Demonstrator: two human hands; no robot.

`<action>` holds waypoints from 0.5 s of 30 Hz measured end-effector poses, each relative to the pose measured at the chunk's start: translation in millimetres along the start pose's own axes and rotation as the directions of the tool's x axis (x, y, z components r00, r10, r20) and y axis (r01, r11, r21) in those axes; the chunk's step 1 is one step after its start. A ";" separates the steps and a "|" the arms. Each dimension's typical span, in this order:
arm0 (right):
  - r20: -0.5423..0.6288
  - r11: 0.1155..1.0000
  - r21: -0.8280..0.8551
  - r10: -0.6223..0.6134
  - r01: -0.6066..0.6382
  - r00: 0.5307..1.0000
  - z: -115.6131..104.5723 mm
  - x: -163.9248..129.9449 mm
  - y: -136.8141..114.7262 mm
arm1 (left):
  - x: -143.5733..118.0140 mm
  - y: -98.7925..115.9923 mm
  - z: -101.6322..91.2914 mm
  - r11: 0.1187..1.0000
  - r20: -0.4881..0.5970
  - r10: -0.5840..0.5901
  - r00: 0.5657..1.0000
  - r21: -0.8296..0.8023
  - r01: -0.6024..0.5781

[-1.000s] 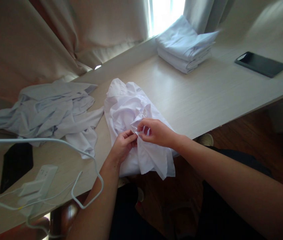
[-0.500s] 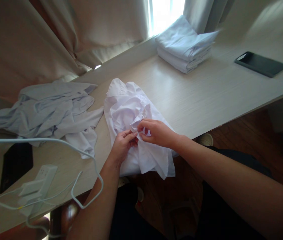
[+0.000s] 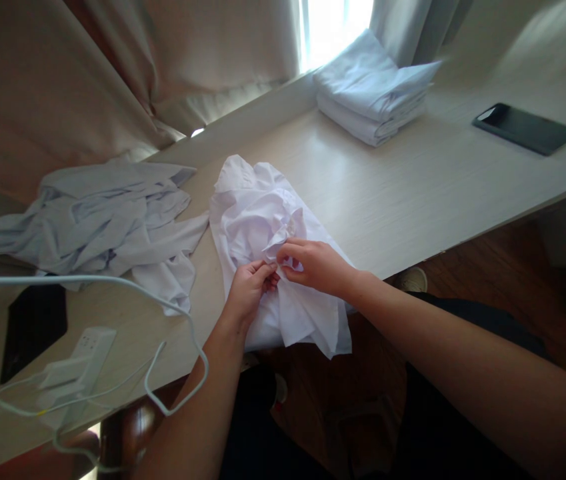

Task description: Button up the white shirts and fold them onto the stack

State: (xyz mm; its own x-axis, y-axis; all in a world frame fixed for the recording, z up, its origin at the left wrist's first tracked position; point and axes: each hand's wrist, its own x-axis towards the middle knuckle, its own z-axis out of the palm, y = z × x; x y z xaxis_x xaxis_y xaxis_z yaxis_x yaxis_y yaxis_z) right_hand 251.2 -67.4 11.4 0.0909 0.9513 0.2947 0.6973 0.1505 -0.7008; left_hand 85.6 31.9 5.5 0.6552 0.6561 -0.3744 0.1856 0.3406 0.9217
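Note:
A white shirt [image 3: 247,220] lies rumpled on the table, its lower end hanging over the front edge. My left hand [image 3: 253,290] pinches the fabric near the middle of the shirt, thumb on top. Close beside it, my right hand [image 3: 310,265] grips the same stretch of cloth between thumb and fingertips. Both sets of fingertips nearly meet. Whether a button sits between them is too small to tell.
Crumpled white clothes [image 3: 113,213] lie to the left, and folded white clothes [image 3: 373,93] are stacked at the back. A phone [image 3: 527,129] rests on the right. A power strip [image 3: 87,360], a white cable [image 3: 190,320] and a black flat object [image 3: 35,327] occupy the left front.
The whole view has shifted very slightly. Both hands keep their hold on the shirt, with only small finger movements.

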 end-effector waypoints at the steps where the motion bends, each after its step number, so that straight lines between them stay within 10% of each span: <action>1: 0.001 1.000 -0.007 0.003 -0.003 1.000 0.2 0.2 -0.4 | -0.3 -0.4 -0.4 1.000 0.001 0.001 1.000 0.003 -0.001; 15: 0.027 0.960 0.256 0.112 -0.115 0.993 3.7 3.6 -1.0 | -5.8 3.8 1.5 0.999 0.014 0.033 0.999 0.013 -0.034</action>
State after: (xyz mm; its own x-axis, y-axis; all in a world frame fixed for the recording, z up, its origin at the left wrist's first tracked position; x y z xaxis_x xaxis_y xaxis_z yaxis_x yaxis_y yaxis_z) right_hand 248.2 -63.1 10.7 0.1491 0.9690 0.1969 0.4765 0.1041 -0.8730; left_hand 83.6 28.3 11.3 0.6712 0.6577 -0.3420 0.1729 0.3098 0.9350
